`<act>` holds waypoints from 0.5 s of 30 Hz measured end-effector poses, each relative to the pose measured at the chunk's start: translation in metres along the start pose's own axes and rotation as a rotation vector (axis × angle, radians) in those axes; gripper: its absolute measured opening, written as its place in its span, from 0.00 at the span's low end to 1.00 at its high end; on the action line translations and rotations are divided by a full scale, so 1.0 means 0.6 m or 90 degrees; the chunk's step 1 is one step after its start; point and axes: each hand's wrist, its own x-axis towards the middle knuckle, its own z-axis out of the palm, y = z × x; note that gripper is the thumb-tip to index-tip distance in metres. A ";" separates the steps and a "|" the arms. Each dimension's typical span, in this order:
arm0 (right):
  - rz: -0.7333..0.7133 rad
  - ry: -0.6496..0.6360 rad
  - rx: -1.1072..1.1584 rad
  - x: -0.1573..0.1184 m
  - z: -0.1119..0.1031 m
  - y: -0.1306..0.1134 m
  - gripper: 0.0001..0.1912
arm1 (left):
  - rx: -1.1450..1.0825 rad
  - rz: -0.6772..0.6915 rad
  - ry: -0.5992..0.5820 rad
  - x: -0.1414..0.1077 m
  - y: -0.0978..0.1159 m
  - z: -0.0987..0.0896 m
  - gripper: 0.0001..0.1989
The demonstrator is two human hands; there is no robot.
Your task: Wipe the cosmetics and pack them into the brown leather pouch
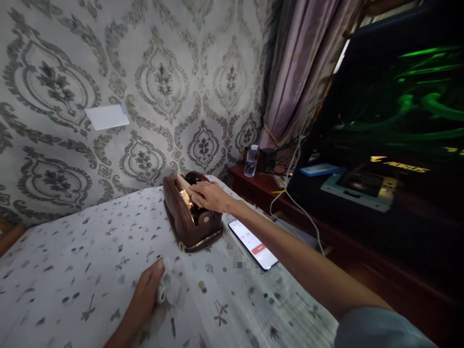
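Note:
A brown leather bag (177,212) stands open on the patterned white sheet (119,241), with a gold zipper along its lower edge. Over its opening is my right hand (208,195), its fingers at a pale item (182,183) inside; whether they grip it is hard to make out. Dark and shiny gold contents show beside the fingers. Nearer to me, my left hand (148,287) is closed on a crumpled white, partly see-through thing (165,285), perhaps tissue or plastic. Under my right forearm lies a phone (253,244) with a lit screen.
A clear bottle (251,162) stands on the dark red desk (239,179) at the back. White cables (302,205) hang at the right, before a black computer case (362,121) with green lights. Patterned wallpaper and a purple curtain (297,63) are behind.

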 end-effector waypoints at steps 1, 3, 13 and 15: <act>0.012 0.001 -0.008 0.001 -0.001 -0.003 0.16 | 0.000 0.009 -0.011 -0.001 0.003 0.001 0.30; 0.031 -0.009 -0.028 0.001 -0.003 -0.006 0.15 | -0.003 0.022 -0.022 -0.005 0.008 0.002 0.30; 0.069 -0.024 -0.063 0.002 -0.012 -0.007 0.16 | 0.007 0.020 0.008 -0.007 0.005 0.004 0.27; 0.080 -0.019 -0.049 0.001 -0.012 -0.009 0.15 | 0.003 0.010 0.013 -0.007 0.005 0.003 0.26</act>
